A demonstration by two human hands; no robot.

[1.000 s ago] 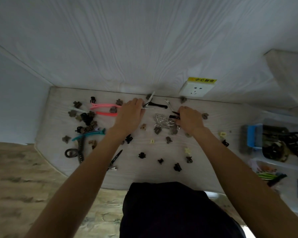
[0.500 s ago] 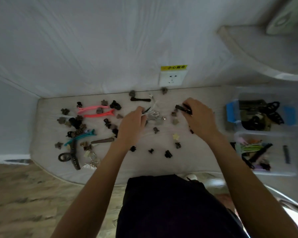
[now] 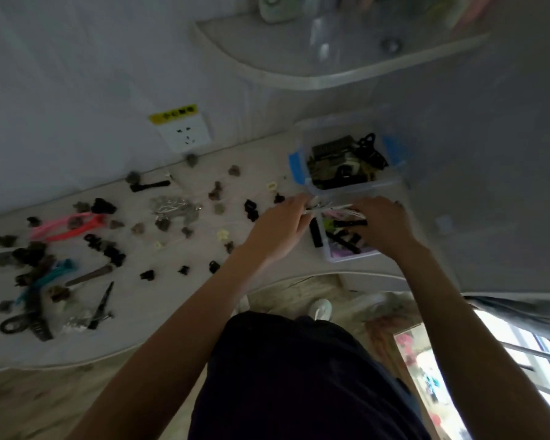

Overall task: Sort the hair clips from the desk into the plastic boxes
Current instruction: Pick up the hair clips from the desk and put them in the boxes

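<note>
Many hair clips lie spread over the white desk (image 3: 178,300): pink clips (image 3: 67,228), a teal clip (image 3: 50,276), small black claws (image 3: 146,274) and brown ones. Two clear plastic boxes stand at the right. The far box (image 3: 391,182) holds large dark claw clips. My left hand (image 3: 280,223) is at the left rim of the near box (image 3: 350,257), pinching thin white clips (image 3: 334,208). My right hand (image 3: 385,223) hovers over the same box, fingers closed on a black clip (image 3: 350,223).
A wall socket (image 3: 185,131) with a yellow label sits on the wall behind the desk. A curved white shelf (image 3: 315,81) juts out above the boxes. The desk's rounded front edge runs just before my body. A window lies at the lower right.
Both hands have moved right from the middle of the desk to the near box, carrying the white clips and the black clip. The view has swung right.
</note>
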